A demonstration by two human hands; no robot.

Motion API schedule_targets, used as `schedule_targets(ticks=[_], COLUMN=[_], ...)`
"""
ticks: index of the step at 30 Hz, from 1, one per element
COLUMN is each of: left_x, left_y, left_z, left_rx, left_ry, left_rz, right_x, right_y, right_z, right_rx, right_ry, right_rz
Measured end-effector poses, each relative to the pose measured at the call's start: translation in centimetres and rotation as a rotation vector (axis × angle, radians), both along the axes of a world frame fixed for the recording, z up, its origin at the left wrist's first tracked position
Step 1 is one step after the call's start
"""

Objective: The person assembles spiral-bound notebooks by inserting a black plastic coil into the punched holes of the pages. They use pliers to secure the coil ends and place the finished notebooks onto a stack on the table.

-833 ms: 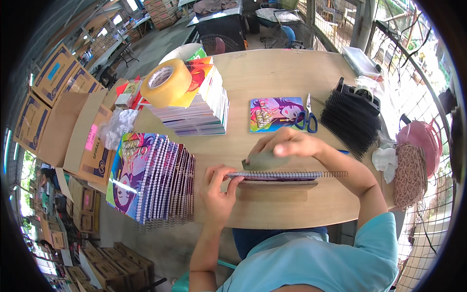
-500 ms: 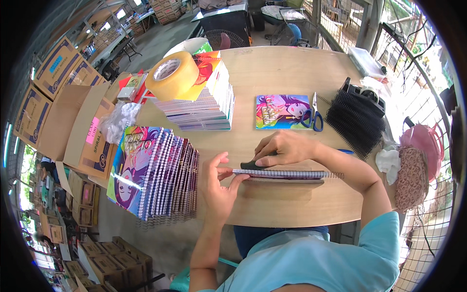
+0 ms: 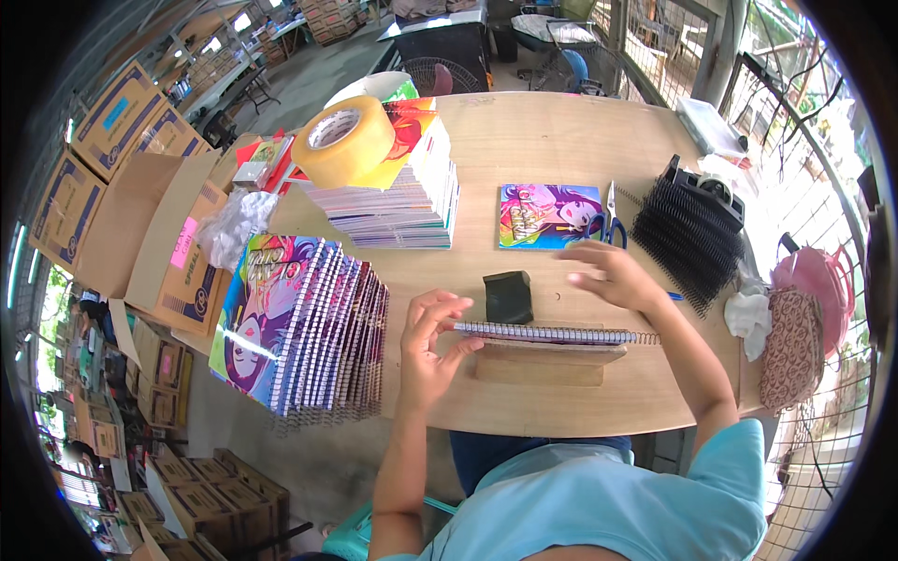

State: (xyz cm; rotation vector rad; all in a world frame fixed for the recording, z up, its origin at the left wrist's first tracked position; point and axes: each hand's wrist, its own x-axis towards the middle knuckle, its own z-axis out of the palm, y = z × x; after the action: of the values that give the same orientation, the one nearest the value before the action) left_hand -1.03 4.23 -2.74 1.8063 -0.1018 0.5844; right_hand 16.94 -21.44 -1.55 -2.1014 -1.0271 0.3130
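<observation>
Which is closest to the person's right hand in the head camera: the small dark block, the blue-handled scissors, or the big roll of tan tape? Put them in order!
From the right hand:
1. Blue-handled scissors, just beyond the hand on the table.
2. Small dark block, to the hand's left, a little farther.
3. Big roll of tan tape, far left, atop the stack of notebooks.

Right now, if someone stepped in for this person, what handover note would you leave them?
Left hand: fingertips on the left end of the notebook, which stands on edge in a wooden jig with its spiral coil on top.
Right hand: open, above the table, holding nothing.
Bound notebooks lie fanned to the left; loose black coils to the right.
Left: the unbound stack.
</observation>
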Motion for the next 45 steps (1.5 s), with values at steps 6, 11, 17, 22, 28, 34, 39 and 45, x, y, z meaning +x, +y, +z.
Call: schedule_targets(ticks=[6,11,17,22,28,34,39,45], left_x=[1.0,1.4,2.0,2.0,2.5,2.8,2.6,2.6], left_y=[1.0,0.7,0.9,-1.1,-0.8,-0.9,-0.7,-1.1], left_z=[-0.9,-1.7,-2.7,-2.1,-3.3,-4.5,-4.8,-3.6], left_rx=[-0.300,-0.359,-0.372,-0.374,-0.413,-0.470,-0.475,-0.504], left_ry=[0.017,-0.089,-0.103,-0.059,-0.096,-0.080,-0.026,-0.044], left_rz=[-0.271,-0.305,-0.320,-0.193,-0.224,-0.184,-0.198,-0.186], right_x=[-5.3,-6.0,-3.7,-4.2,-5.5,-5.5,-5.4,-5.9], right_y=[-10.5,-10.1,-7.9,-5.0,0.6,7.4,9.8,9.9], right_z=[-7.7,-7.1,-1.2,5.8,11.0,12.0,12.3,12.6], right_rx=[-0.250,-0.322,0.132,0.217,0.082,0.073,0.152,0.097], right_ry=[-0.524,-0.608,-0.651,-0.640,-1.019,-1.387,-1.419,-1.454], right_rz=[-0.494,-0.577,-0.499,-0.297,0.188,0.595,0.763,0.824])
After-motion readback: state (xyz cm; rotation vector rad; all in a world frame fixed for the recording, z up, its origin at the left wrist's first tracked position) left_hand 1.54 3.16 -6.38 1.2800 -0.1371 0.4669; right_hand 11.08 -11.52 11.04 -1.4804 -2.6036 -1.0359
